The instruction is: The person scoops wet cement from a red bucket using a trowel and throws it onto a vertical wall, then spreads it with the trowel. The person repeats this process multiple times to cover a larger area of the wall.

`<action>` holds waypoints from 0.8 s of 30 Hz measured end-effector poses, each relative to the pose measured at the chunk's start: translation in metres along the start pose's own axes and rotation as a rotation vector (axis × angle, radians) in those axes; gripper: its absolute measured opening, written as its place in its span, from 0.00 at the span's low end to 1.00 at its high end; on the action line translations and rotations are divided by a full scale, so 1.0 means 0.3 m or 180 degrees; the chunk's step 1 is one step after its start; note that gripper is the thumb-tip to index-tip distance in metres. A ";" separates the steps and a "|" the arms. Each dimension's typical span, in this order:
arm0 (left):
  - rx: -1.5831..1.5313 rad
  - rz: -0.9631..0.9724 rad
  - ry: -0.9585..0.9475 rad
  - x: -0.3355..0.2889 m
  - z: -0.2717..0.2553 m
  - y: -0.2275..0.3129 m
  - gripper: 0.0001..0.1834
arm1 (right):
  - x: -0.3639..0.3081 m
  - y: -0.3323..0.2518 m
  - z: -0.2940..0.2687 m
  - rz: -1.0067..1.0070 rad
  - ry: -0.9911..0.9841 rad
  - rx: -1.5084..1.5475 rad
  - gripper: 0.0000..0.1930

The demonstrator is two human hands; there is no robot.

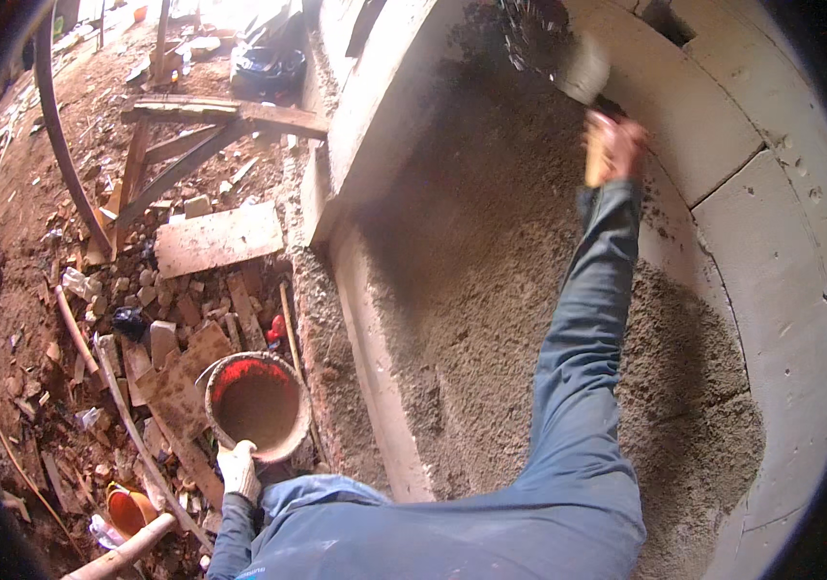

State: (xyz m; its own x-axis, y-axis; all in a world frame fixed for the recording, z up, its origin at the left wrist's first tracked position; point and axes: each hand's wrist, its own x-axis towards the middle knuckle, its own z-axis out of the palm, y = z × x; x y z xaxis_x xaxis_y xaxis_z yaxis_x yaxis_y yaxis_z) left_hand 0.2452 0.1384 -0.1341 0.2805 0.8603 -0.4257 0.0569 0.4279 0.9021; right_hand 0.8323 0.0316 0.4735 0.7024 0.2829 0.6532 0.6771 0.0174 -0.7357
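My left hand, in a pale work glove, is closed on the near rim of a bucket with a red inner wall. Grey-brown mortar lies inside the bucket. My right hand reaches far up along the wall, wrapped round the yellowish handle of a trowel. Motion blurs the trowel's blade, and wet mortar shows dark on and around it. Rough grey plaster covers the wall surface below and beside the right arm.
Smooth pale blocks with open joints border the plaster on the right. A wooden trestle stands at the upper left. Boards, sticks and rubble litter the ground at left, with an orange container near the lower edge.
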 end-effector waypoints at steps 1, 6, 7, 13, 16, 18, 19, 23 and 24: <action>-0.0236 0.0085 0.0009 -0.014 0.017 0.021 0.20 | -0.049 0.027 -0.089 -0.0186 0.0754 0.0026 0.12; -0.0626 -0.0144 0.0471 -0.057 0.055 0.104 0.19 | -0.495 -0.055 -0.168 0.0140 0.0062 -0.0988 0.15; -0.0393 -0.0201 0.0364 -0.052 0.052 0.124 0.22 | -0.592 -0.014 -0.123 0.0156 -0.0387 -0.0727 0.15; 0.0007 -0.0636 0.0159 -0.074 0.138 0.245 0.17 | -1.284 0.306 0.288 0.0505 -0.3064 -0.1164 0.19; -0.0072 -0.0412 -0.0045 -0.081 0.169 0.235 0.31 | -1.608 0.459 0.438 -0.0670 -0.3268 -0.2549 0.19; 0.0859 0.0164 -0.0179 -0.068 0.139 0.147 0.39 | -1.752 0.563 0.567 -0.0848 -0.3618 -0.3416 0.10; 0.0935 0.0261 -0.0157 -0.083 0.132 0.159 0.38 | -1.838 0.621 0.592 -0.1202 -0.3584 -0.3289 0.09; 0.1172 0.0691 -0.0120 -0.104 0.151 0.181 0.37 | -2.011 0.617 0.625 0.0178 -0.4283 -0.2583 0.15; 0.1235 0.0767 -0.0134 -0.098 0.146 0.177 0.37 | -2.017 0.619 0.610 0.0341 -0.4286 -0.2395 0.16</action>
State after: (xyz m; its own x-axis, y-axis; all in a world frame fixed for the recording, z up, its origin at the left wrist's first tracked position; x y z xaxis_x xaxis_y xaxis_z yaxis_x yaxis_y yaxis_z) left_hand 0.2821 0.1236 -0.0707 0.3680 0.9070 -0.2046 0.3376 0.0747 0.9383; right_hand 0.4928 0.0392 -0.0911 0.3225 0.8841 -0.3382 0.8789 -0.4124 -0.2398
